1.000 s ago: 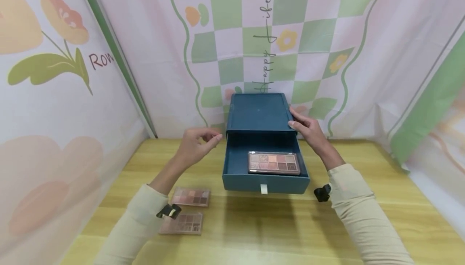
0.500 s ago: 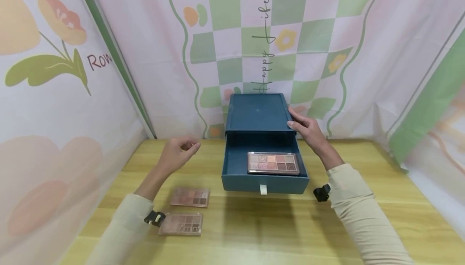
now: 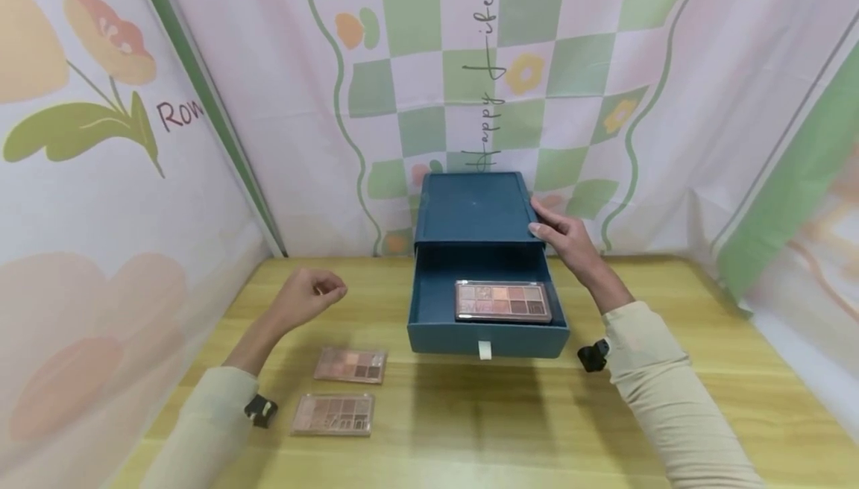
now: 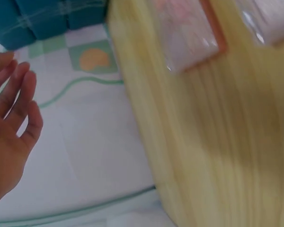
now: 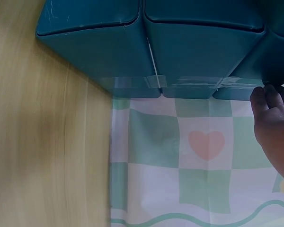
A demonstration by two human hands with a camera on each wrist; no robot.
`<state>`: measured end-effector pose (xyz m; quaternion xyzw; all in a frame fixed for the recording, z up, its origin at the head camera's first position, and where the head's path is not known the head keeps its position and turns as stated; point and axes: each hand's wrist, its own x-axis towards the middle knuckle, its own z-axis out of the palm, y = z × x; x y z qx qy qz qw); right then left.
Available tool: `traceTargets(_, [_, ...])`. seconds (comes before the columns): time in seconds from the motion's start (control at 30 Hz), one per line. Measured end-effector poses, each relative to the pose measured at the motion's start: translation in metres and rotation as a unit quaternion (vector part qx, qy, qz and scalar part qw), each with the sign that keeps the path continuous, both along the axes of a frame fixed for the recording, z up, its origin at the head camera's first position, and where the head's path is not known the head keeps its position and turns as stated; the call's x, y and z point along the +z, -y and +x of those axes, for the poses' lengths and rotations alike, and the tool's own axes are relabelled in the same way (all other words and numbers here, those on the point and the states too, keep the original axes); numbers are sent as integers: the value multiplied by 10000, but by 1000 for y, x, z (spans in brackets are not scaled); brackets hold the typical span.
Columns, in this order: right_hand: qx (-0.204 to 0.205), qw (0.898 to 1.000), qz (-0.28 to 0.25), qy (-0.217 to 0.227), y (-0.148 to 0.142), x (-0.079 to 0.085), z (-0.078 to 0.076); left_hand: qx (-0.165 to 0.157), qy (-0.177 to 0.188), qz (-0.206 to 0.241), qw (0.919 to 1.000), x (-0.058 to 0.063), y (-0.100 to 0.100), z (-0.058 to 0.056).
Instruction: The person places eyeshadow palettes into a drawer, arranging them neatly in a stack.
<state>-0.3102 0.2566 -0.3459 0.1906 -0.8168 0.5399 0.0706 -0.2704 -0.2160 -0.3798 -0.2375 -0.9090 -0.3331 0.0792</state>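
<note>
On the left, the left hand (image 3: 310,300) is loosely curled, holding nothing; the right hand (image 3: 573,247) grips the blue drawer unit (image 3: 473,207) at right. Its pulled-out drawer (image 3: 446,338) points near; inside, a palette (image 3: 502,301) lies lengthwise left to right.

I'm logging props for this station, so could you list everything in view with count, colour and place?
wood-grain table: one, yellowish, across the lower view
drawer stack: one, three teal units, at the table's back
open drawer: one, teal, pulled from the stack's top unit
pull tab: one, white, on that drawer's front
clear tape: count unclear, transparent, across the stack's side
eyeshadow palette: one, pinkish-brown, inside the open drawer
table palettes: two, pinkish-brown, left of the stack
printed cloth: count unclear, white, green and peach, behind and beside
wrist cameras: two, black, one per wrist
sleeves: two, beige, on both arms
left hand: one, bare, above the table
right hand: one, bare, touching the stack's right side
</note>
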Motion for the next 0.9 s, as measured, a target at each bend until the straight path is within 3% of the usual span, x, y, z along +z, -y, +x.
traceTargets(0.17, [-72, 9999, 77, 15, 1, 2, 0, -198, 545, -372, 9976, -11, 16, -1])
traceTargets(0.37, [-73, 9998, 157, 74, 1, 2, 1, -521, 1299, -682, 9878, -31, 32, 4])
traceTargets(0.57, [-98, 9996, 215, 124, 2, 1, 2, -797, 1464, -887, 9820, -46, 39, 11])
traceTargets(0.9, [-108, 9999, 95, 95, 0, 0, 3, -762, 1749, -1052, 9760, -57, 37, 16])
